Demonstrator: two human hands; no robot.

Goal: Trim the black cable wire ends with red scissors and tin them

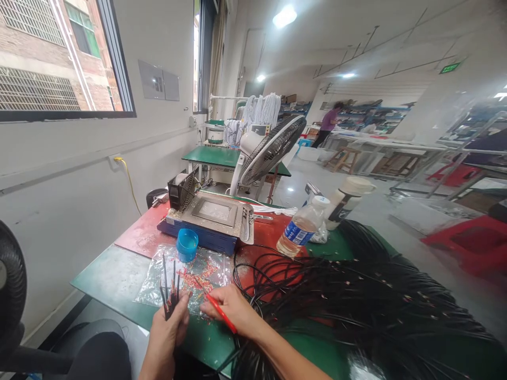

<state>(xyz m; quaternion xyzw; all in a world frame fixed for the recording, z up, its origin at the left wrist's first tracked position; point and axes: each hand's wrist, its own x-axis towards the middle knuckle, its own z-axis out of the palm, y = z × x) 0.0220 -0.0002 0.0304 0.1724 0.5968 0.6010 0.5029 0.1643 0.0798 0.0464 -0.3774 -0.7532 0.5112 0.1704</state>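
My left hand [168, 327] is closed around several short black cable ends [173, 298] that point upward, with small reddish wire tips showing. To its right, my right hand [232, 310] holds a red-handled tool [222, 312]; its thin tip points up and left toward the cable ends, its exact shape unclear. Beneath and beyond both hands lies a clear plastic bag [152, 279] with scattered small red and yellow bits [202, 277]. A blue round container [187, 245] stands at the bag's far edge.
Behind the container is a blue machine [214, 240] with a metal top and small fan [182, 191]. A labelled bottle [301, 229] and a pale jug [344, 200] stand right. Black cables [356, 290] cover the table's right side. A large fan [273, 150] and a person [328, 124] are farther back.
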